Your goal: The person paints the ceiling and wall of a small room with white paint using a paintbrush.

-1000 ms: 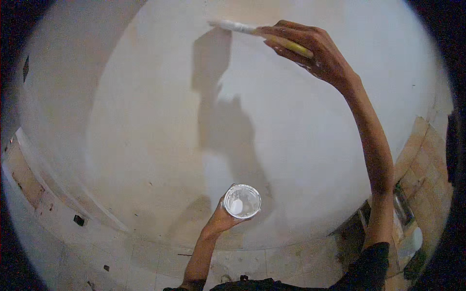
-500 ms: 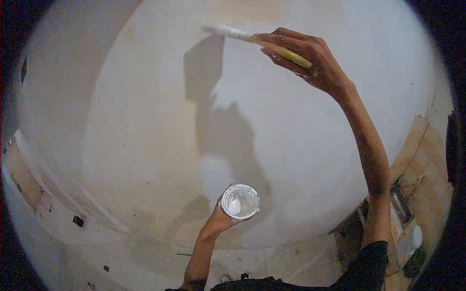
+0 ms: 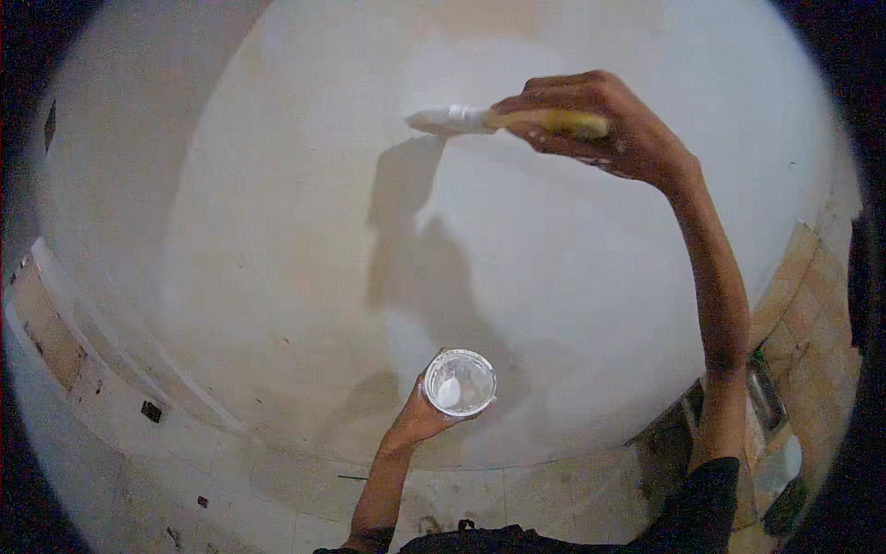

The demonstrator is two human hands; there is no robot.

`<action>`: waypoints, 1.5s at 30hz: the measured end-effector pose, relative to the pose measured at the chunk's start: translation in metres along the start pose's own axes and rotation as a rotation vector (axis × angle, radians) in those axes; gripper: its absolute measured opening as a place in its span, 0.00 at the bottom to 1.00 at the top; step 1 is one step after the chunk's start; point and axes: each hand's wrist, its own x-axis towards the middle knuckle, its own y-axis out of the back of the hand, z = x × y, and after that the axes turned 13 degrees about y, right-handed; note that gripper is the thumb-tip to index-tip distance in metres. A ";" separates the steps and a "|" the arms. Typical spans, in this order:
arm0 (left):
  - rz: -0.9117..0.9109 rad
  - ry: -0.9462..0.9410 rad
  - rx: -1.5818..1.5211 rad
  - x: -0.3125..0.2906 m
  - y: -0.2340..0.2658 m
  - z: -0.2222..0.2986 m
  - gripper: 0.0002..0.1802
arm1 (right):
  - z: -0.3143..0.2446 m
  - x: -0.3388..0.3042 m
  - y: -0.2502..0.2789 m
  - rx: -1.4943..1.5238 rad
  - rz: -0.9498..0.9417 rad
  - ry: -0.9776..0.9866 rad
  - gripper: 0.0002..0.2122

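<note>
My right hand (image 3: 604,125) is closed round the yellow-tan handle of a paintbrush (image 3: 452,119), high on the wall. The white-coated bristles point left and meet the wall (image 3: 277,240), or nearly so; the exact contact is hard to tell. Fresh white covers the wall to the right of the brush, while the left part is a duller beige. Low in the middle, my left hand (image 3: 420,415) grips a round tub (image 3: 460,382) with a white-smeared rim. A little white paint lies inside it. White smears mark my right hand.
The wall meets a tiled floor (image 3: 480,499) along the bottom. Small dark bits, one of them a black piece (image 3: 151,412), lie on the floor at lower left. Several objects, including a pale rounded item (image 3: 784,462), stand at lower right beside my right arm.
My right hand and the paintbrush have moved down and slightly right along the wall, their shadow with them. My left hand and the tub have hardly moved.
</note>
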 end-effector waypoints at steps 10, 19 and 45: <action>0.140 0.016 0.097 0.000 0.000 -0.020 0.40 | -0.033 0.036 0.008 -0.252 -0.274 0.071 0.07; 0.113 0.029 0.078 -0.001 -0.001 -0.017 0.42 | -0.034 0.045 0.001 -0.254 -0.266 0.212 0.10; 0.007 0.046 0.128 0.003 -0.008 -0.006 0.44 | -0.054 0.053 -0.033 -0.419 -0.103 0.293 0.08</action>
